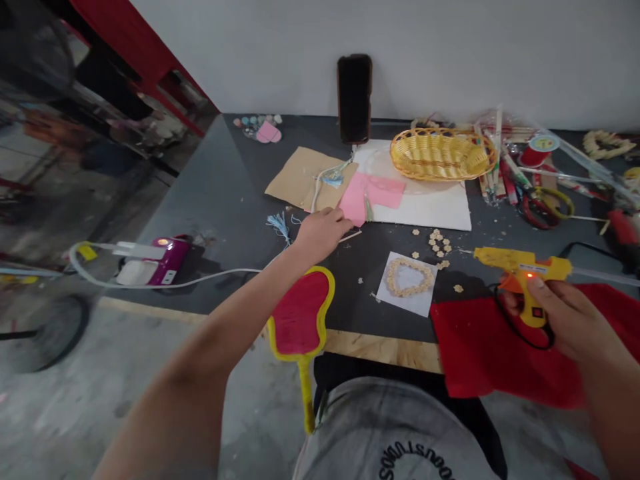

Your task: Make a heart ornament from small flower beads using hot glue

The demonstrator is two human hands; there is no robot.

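Observation:
In the head view, my right hand (570,313) grips a yellow glue gun (527,270) with a glowing red light, its nozzle pointing left. My left hand (323,233) reaches down at the edge of the pink paper (354,200), its fingers curled; whatever lies under the fingertips is hidden. A thin pale stick (353,235) shows beside that hand. Between the hands, a heart-shaped ring of small beige flower pieces (410,277) lies on a white paper square (427,307). Loose flower pieces (440,241) are scattered just beyond it.
A red-and-yellow paddle-shaped piece (300,313) overhangs the table's front edge. Red cloth (490,353) hangs over the edge at right. A wicker basket (443,157), upright phone (355,100), scissors (545,207) and thread spool (537,152) stand behind. A purple power adapter (173,260) trails a white cable.

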